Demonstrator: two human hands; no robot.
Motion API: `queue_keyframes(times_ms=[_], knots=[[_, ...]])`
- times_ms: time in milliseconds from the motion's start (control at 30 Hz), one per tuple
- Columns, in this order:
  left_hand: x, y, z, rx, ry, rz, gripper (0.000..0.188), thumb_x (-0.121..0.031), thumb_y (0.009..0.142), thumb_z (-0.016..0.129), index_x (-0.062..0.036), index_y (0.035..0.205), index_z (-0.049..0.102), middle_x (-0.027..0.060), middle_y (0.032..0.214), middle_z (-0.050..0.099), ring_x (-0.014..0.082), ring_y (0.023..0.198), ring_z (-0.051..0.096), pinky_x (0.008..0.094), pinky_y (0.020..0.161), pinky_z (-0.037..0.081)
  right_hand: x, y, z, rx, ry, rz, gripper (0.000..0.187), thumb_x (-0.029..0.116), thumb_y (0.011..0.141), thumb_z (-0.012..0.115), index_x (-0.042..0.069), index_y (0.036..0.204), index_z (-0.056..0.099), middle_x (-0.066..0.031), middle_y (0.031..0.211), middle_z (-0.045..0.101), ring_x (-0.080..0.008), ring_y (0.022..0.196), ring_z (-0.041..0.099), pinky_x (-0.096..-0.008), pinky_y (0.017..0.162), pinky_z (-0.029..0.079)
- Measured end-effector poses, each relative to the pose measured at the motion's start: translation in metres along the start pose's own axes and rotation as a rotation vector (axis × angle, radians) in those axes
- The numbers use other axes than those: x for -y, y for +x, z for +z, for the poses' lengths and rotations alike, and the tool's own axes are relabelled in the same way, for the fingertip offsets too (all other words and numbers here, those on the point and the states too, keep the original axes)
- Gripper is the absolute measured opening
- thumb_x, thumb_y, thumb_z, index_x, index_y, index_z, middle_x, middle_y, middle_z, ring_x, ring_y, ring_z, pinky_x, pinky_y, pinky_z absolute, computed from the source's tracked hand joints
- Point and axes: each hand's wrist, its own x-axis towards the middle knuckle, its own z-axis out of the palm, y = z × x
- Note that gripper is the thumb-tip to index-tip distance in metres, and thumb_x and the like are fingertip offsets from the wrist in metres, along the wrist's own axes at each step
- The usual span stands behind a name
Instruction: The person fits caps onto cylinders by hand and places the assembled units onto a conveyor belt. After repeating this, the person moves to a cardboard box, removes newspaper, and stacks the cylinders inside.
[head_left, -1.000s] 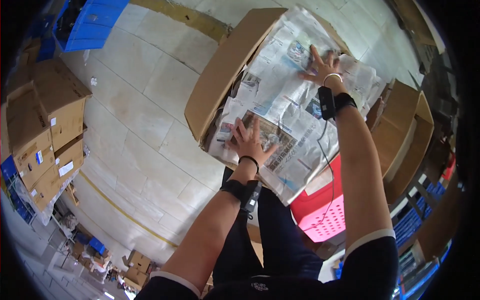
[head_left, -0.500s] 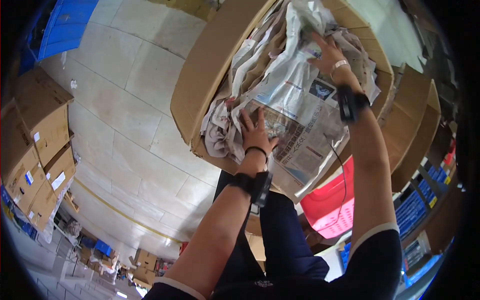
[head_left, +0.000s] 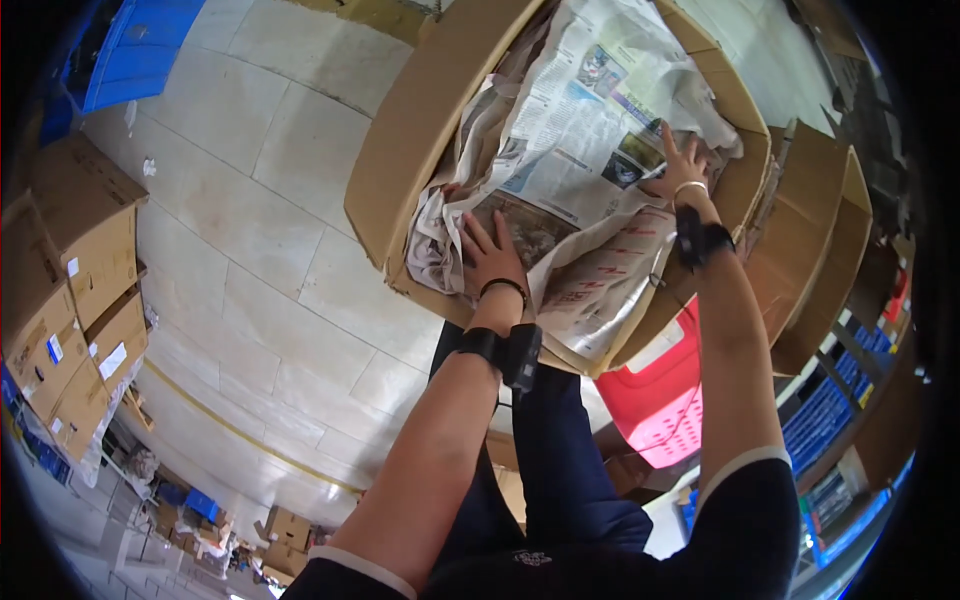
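Sheets of newspaper (head_left: 575,135) lie crumpled and layered inside an open cardboard box (head_left: 410,130). My left hand (head_left: 495,255) rests on the paper near the box's near left corner, fingers spread. At the right side, my right hand (head_left: 682,172) lies on the sheet with its fingers apart, close to the box wall. Between my hands the near part of the top sheet is folded up, showing its reddish-printed underside. Whatever lies under the paper is hidden.
Another open carton (head_left: 815,240) stands to the right. A red plastic basket (head_left: 655,400) sits below the box, beside my legs. Stacked cardboard boxes (head_left: 85,290) line the left, with a blue bin (head_left: 140,50) farther up. Blue crates (head_left: 835,395) are at the lower right.
My right hand has drawn nearer from the far part of the box. The top newspaper now spreads flatter at the far side, and its near part has folded up. My left hand moved slightly left.
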Motion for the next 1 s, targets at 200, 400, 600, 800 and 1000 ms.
queue_keyframes(times_ms=[200, 400, 600, 800, 1000], knots=[[0.047, -0.073, -0.076, 0.072, -0.272, 0.25, 0.089, -0.03, 0.069, 0.075, -0.0139, 0.143, 0.028, 0.0235, 0.149, 0.01, 0.0442, 0.138, 0.006, 0.0537, 0.108, 0.023, 0.055, -0.177, -0.016, -0.127, 0.17, -0.731, 0.066, 0.026, 0.075, 0.066, 0.015, 0.135, 0.041, -0.0161, 0.126, 0.047, -0.0347, 0.12, 0.042, -0.0471, 0.1, 0.035], [0.108, -0.209, -0.088, -0.407, -0.695, 0.308, 0.048, -0.016, 0.075, 0.068, -0.0068, 0.12, 0.052, 0.0222, 0.125, 0.042, 0.0432, 0.118, 0.038, 0.0485, 0.099, 0.035, 0.005, -0.219, 0.065, 0.179, -0.119, -0.76, 0.057, 0.016, 0.078, 0.061, 0.013, 0.132, 0.044, -0.0151, 0.127, 0.048, -0.0352, 0.121, 0.042, -0.0483, 0.099, 0.037], [0.221, -0.401, 0.0, -0.495, -0.959, -0.265, 0.034, -0.016, 0.078, 0.066, -0.005, 0.109, 0.058, 0.0167, 0.104, 0.058, 0.034, 0.101, 0.054, 0.0415, 0.088, 0.044, 0.096, -0.329, -0.043, -0.027, 0.136, -0.909, 0.034, 0.009, 0.081, 0.055, 0.005, 0.115, 0.056, -0.0189, 0.116, 0.054, -0.0384, 0.111, 0.048, -0.0445, 0.094, 0.041], [0.208, -0.557, 0.148, -0.284, -1.764, -0.907, 0.037, -0.021, 0.082, 0.064, -0.0007, 0.113, 0.057, 0.0119, 0.09, 0.066, 0.0194, 0.077, 0.064, 0.0323, 0.071, 0.051, 0.126, -0.51, 0.003, 0.34, 0.174, -1.326, 0.026, 0.01, 0.08, 0.064, 0.004, 0.106, 0.06, -0.0143, 0.087, 0.062, -0.0251, 0.078, 0.062, -0.0358, 0.071, 0.05], [0.15, -0.723, 0.256, -0.581, -2.118, -0.927, 0.036, -0.026, 0.084, 0.062, 0.0017, 0.106, 0.06, 0.013, 0.081, 0.067, 0.0185, 0.068, 0.066, 0.0326, 0.064, 0.052, 0.104, -0.735, 0.14, 0.621, -0.379, -1.714, 0.029, 0.011, 0.079, 0.066, 0.003, 0.107, 0.061, -0.0158, 0.09, 0.063, -0.027, 0.079, 0.063, -0.0343, 0.072, 0.051]])
